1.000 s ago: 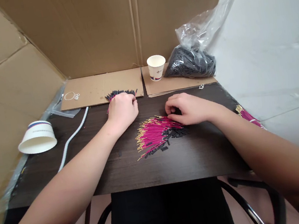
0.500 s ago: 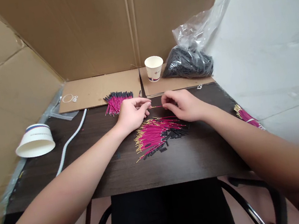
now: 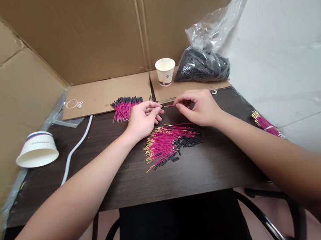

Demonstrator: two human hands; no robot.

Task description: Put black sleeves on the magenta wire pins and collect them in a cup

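Observation:
Between the two hands, above the dark table, stretches a thin magenta wire (image 3: pixel 170 105). My right hand (image 3: pixel 199 107) pinches it between thumb and forefinger. My left hand (image 3: pixel 144 118) is closed at the fingertips, where a small dark piece shows, seemingly a black sleeve (image 3: pixel 163 106), in line with the wire's end. Below lies a fanned pile of magenta wires (image 3: pixel 164 143) with yellowish tips. Loose black sleeves (image 3: pixel 190 141) are scattered on and beside that pile. Behind my left hand sits a heap of magenta wires with black ends (image 3: pixel 125 108).
A paper cup (image 3: pixel 166 72) and a clear bag of black sleeves (image 3: pixel 203 64) stand on cardboard at the back. Another paper cup (image 3: pixel 37 149) is tipped over at left, near a pale cable (image 3: pixel 76 149). A tied wire bundle (image 3: pixel 266 123) lies at the right edge.
Both hands have risen slightly, the wire with them. A dark piece now shows at my left fingertips, where the wire's yellowish end was before.

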